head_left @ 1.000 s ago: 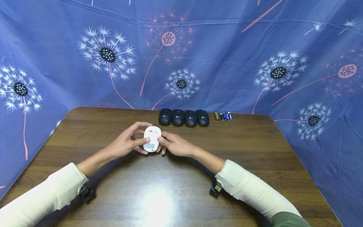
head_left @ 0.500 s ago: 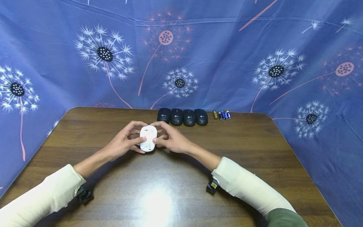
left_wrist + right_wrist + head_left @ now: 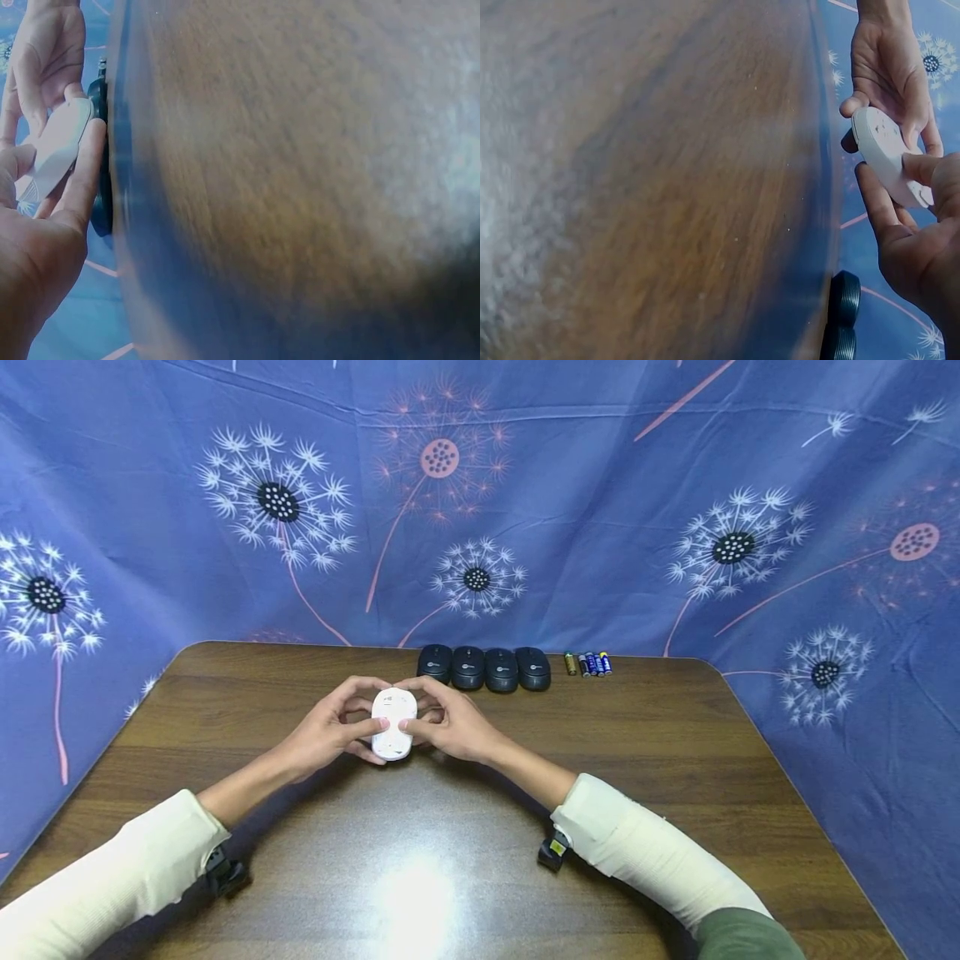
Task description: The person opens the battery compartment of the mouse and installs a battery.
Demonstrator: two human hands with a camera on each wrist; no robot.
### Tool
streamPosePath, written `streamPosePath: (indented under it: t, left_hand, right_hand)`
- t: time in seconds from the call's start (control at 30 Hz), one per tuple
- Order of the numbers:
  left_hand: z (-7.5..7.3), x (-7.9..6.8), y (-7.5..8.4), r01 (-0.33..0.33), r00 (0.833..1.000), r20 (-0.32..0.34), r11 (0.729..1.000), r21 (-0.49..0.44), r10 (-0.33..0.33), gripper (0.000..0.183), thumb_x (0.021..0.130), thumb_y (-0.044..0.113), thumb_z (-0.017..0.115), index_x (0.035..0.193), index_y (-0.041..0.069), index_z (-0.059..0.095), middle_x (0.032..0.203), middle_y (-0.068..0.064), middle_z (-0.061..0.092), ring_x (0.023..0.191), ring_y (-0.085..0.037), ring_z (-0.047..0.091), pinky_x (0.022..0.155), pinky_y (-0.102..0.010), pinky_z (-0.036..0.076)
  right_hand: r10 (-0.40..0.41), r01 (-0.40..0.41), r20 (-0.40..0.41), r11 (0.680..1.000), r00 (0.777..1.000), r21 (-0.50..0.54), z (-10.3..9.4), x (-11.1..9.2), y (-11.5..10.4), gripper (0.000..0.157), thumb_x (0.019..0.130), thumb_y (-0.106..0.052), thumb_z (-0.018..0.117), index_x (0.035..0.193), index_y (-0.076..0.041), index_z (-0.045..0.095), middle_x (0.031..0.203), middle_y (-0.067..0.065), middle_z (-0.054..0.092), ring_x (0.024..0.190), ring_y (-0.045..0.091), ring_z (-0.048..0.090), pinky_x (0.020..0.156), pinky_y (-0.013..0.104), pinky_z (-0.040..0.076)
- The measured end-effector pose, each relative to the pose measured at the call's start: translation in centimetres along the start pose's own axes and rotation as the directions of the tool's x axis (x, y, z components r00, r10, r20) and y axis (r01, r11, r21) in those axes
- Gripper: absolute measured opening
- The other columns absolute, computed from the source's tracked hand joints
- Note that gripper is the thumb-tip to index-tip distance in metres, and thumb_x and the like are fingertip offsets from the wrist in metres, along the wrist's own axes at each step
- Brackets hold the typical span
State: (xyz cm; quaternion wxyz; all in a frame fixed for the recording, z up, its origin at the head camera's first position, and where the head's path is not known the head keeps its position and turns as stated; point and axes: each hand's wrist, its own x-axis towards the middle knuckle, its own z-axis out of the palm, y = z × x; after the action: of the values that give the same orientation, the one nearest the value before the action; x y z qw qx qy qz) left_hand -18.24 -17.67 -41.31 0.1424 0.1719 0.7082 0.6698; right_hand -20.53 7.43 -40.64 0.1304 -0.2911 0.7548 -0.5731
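Between both hands, above the table, is a white computer mouse with its underside turned up toward the head camera. My left hand grips its left side, thumb on the underside and fingers around the edge. From the other side my right hand holds it the same way, its thumb pressing near the middle of the underside. In the left wrist view the white mouse appears edge-on between the hands. The right wrist view shows the mouse with both thumbs on its underside.
Several black mice stand in a row at the table's back edge. To their right lie several batteries, one of them gold-coloured. A blue dandelion-print cloth hangs behind the wooden table.
My right hand has shifted its grip: its index finger now reaches the mouse's far end, and its thumb has moved inward on the underside. The mouse has moved slightly left.
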Motion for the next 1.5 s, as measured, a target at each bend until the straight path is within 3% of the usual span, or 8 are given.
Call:
streamPosePath:
  t: [0.67, 0.83, 0.97, 1.17, 1.5]
  left_hand:
    - [-0.13, 0.37, 0.21, 0.038, 0.999, -0.018, 0.999, 0.013, -0.037, 0.061, 0.108, -0.005, 0.066, 0.163, 0.002, 0.041, 0.124, -0.019, 0.070, 0.094, -0.027, 0.080, 0.077, -0.057, 0.076]
    - [0.08, 0.42, -0.03, 0.034, 0.999, -0.017, 0.999, 0.013, -0.034, 0.060, 0.108, -0.007, 0.065, 0.162, 0.001, 0.042, 0.124, -0.020, 0.067, 0.093, -0.026, 0.079, 0.076, -0.057, 0.075]
    - [0.34, 0.33, -0.20, 0.025, 1.000, -0.014, 1.000, 0.007, -0.024, 0.057, 0.108, -0.007, 0.065, 0.161, 0.002, 0.044, 0.125, -0.023, 0.064, 0.095, -0.026, 0.077, 0.077, -0.057, 0.075]
    - [0.42, 0.28, -0.20, 0.016, 1.000, -0.007, 1.000, -0.006, -0.016, 0.057, 0.109, -0.007, 0.065, 0.161, 0.002, 0.044, 0.126, -0.025, 0.064, 0.097, -0.026, 0.077, 0.077, -0.057, 0.075]
    - [0.29, 0.31, 0.04, 0.014, 1.000, -0.009, 1.000, 0.006, -0.013, 0.057, 0.109, -0.004, 0.066, 0.162, 0.005, 0.045, 0.131, -0.031, 0.063, 0.099, -0.028, 0.077, 0.078, -0.058, 0.075]
  right_hand:
    - [0.039, -0.040, -0.041, 0.999, 0.998, -0.008, 0.10, -0.05, -0.50, 0.057, 0.108, -0.007, 0.074, 0.161, -0.016, 0.052, 0.130, 0.029, 0.079, 0.103, 0.029, 0.086, 0.088, 0.046, 0.076]
    - [-0.006, -0.008, -0.094, 0.989, 0.996, -0.148, -0.08, 0.02, -0.50, 0.058, 0.110, -0.010, 0.072, 0.163, -0.016, 0.050, 0.137, 0.023, 0.079, 0.117, 0.032, 0.083, 0.094, 0.034, 0.073]
    - [-0.032, 0.004, -0.124, 0.976, 0.992, -0.220, -0.19, 0.08, -0.48, 0.057, 0.112, -0.011, 0.069, 0.165, -0.015, 0.046, 0.134, 0.020, 0.081, 0.126, 0.032, 0.080, 0.106, 0.035, 0.070]
    - [-0.033, -0.019, -0.177, 0.959, 0.984, -0.282, -0.12, 0.17, -0.44, 0.058, 0.113, -0.016, 0.069, 0.165, -0.017, 0.044, 0.123, 0.010, 0.087, 0.118, 0.023, 0.082, 0.103, 0.037, 0.067]
    - [-0.087, 0.020, -0.205, 0.951, 0.975, -0.309, 0.16, -0.03, -0.23, 0.059, 0.115, -0.021, 0.068, 0.167, -0.019, 0.042, 0.127, 0.010, 0.085, 0.104, 0.017, 0.082, 0.088, 0.031, 0.064]
